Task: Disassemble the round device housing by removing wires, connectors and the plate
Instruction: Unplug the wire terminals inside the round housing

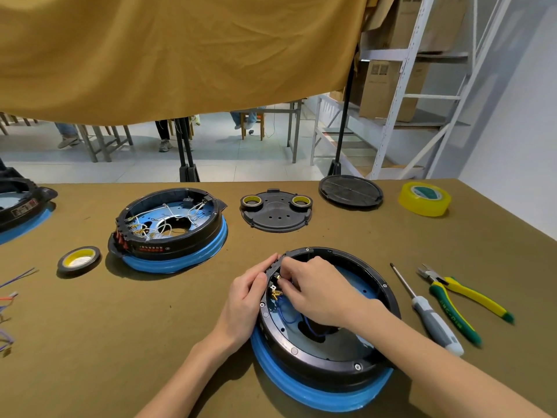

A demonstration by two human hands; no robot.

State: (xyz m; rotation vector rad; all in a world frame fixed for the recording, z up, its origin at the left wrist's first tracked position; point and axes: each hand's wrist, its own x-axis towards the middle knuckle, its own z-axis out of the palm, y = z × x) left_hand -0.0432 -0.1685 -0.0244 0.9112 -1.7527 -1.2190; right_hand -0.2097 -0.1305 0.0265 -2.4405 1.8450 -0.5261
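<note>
Lower centre-right of the frame, the round black housing point(325, 336) sits on its blue base; my left hand point(245, 300) grips its outer rim, my right hand point(313, 289) pinches a brass connector point(275, 292) inside; beyond, upper left, a second wired housing point(171, 227)

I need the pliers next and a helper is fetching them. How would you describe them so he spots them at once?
Start at the round housing that both hands are working in, nearest the table's front edge. Look to its right: two tools lie side by side. The pliers are the outer one, with green and yellow handles, unlike the grey-handled screwdriver beside them.
</note>
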